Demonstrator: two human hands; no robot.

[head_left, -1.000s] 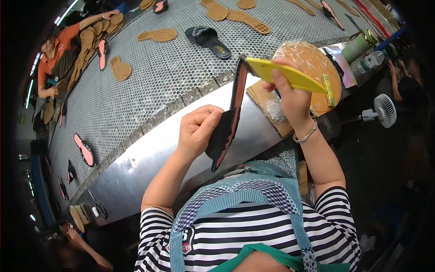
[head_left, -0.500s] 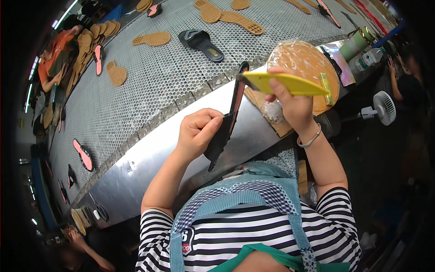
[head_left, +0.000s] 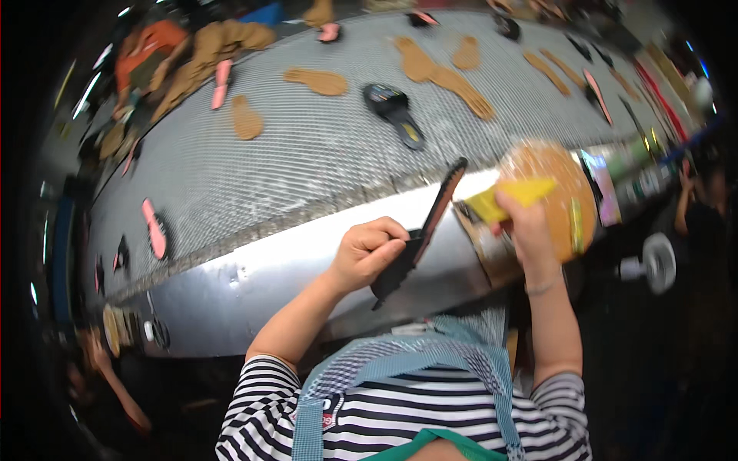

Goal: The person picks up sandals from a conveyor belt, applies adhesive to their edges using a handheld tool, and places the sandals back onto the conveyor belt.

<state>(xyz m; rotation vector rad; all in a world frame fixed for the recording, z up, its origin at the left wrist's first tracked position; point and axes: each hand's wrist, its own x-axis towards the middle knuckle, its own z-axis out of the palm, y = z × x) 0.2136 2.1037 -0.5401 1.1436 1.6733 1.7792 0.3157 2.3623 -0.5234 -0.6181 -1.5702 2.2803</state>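
In my left hand (head_left: 374, 250), closed in a grip, is a black slipper (head_left: 396, 275), tilted on its edge with a reddish-brown strip along its side. My right hand (head_left: 524, 227) is closed around a yellow flat-handled brush (head_left: 516, 198) with a dark tip. The tip points left toward the slipper, with a gap between them. Motion blurs the brush and right hand. Beside and behind that hand is a round orange-brown surface (head_left: 542, 165) covered in a clear, shiny film. A second yellow piece (head_left: 576, 225) lies on its right side.
A mesh-topped conveyor (head_left: 307, 131) stretches ahead behind a metal ledge (head_left: 261, 280). On it are a finished-looking black slipper (head_left: 401, 115), tan soles (head_left: 315, 81) and pink-faced pieces (head_left: 154, 229). A small white fan (head_left: 659, 263) stands right. Other people work at both sides.
The view has shifted, so the scene sits lower and more to the right. The brush has moved away from the slipper's upper end, opening a gap. Both hands keep their holds.
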